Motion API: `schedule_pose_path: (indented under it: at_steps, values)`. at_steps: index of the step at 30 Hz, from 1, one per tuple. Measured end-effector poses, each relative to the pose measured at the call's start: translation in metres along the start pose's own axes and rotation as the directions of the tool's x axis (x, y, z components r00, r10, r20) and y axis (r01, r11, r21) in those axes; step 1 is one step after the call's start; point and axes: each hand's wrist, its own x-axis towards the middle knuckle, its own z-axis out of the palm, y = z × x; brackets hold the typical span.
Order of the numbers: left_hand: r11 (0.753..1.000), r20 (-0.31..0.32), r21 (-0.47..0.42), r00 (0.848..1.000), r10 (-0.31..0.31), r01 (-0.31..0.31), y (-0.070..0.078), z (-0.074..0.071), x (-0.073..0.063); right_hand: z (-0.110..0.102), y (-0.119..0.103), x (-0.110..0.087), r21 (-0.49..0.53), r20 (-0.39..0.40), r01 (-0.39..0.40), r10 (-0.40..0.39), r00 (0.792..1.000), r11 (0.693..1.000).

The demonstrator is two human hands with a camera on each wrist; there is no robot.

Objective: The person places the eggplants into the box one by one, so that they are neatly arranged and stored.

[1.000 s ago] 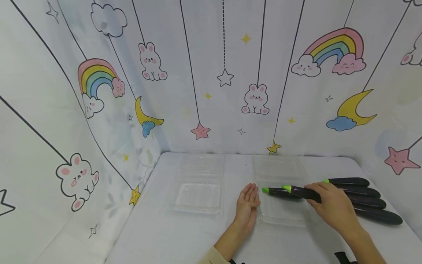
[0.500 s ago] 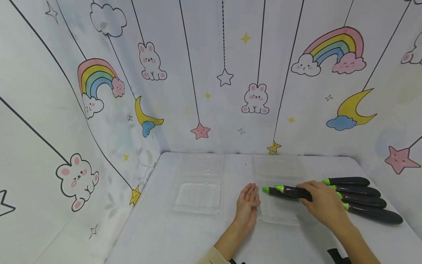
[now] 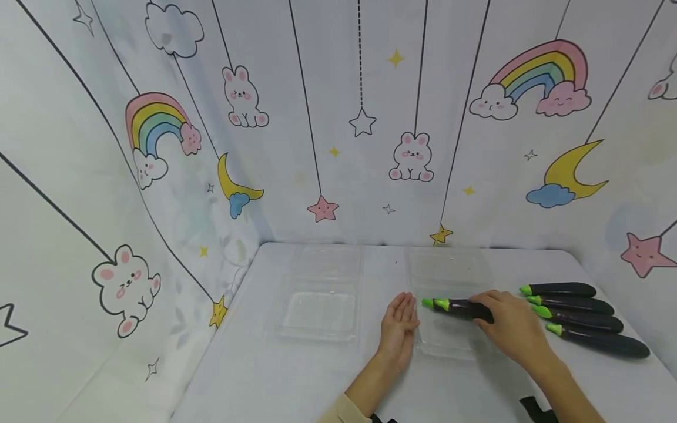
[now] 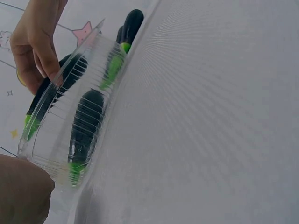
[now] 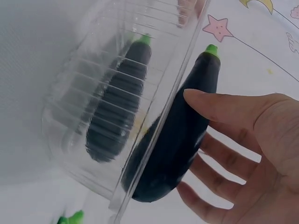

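Note:
My right hand (image 3: 510, 323) grips a dark eggplant (image 3: 465, 309) with a green stem end, thumb on one side and fingers on the other. In the right wrist view that eggplant (image 5: 173, 135) is tilted at the rim of a clear plastic box (image 3: 449, 346). Another eggplant (image 5: 119, 102) lies inside the box, seen through its ribbed wall; in the head view the held one mostly covers it. My left hand (image 3: 398, 326) rests against the left side of the box, its fingers straight. The left wrist view shows only part of the left hand (image 4: 23, 191).
Several more eggplants (image 3: 587, 317) lie side by side on the right of the white table (image 3: 296, 382). A second clear box (image 3: 317, 317) with its lid raised behind stands at the left. The box at my hands has its lid (image 3: 449, 264) folded back. A printed curtain hangs behind.
My right hand has carried the held eggplant left and slightly down, over the box and in front of the other eggplant. The left hand has stayed at the box's side.

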Motion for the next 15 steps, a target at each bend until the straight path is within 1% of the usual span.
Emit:
schedule_pose_path:
  at_steps: [3,6,11,15]
  values:
    - [1.000,0.020,0.014,1.000,0.011,-0.011,0.001,0.001,-0.001,0.004,-0.001,0.001,-0.002,0.022,-0.010,0.010,1.000,1.000]
    - [1.000,0.022,0.009,1.000,0.009,-0.009,0.001,0.001,-0.001,0.008,-0.002,0.002,0.005,0.047,-0.025,0.025,0.999,1.000]
    - [1.000,-0.006,-0.010,1.000,0.001,-0.001,0.001,0.002,-0.001,0.011,-0.004,0.002,0.018,0.078,-0.031,0.030,0.996,0.999]
    - [1.000,-0.017,-0.005,1.000,0.006,-0.006,0.001,0.002,-0.001,0.013,-0.008,0.002,0.026,0.088,-0.031,0.028,0.996,0.999]
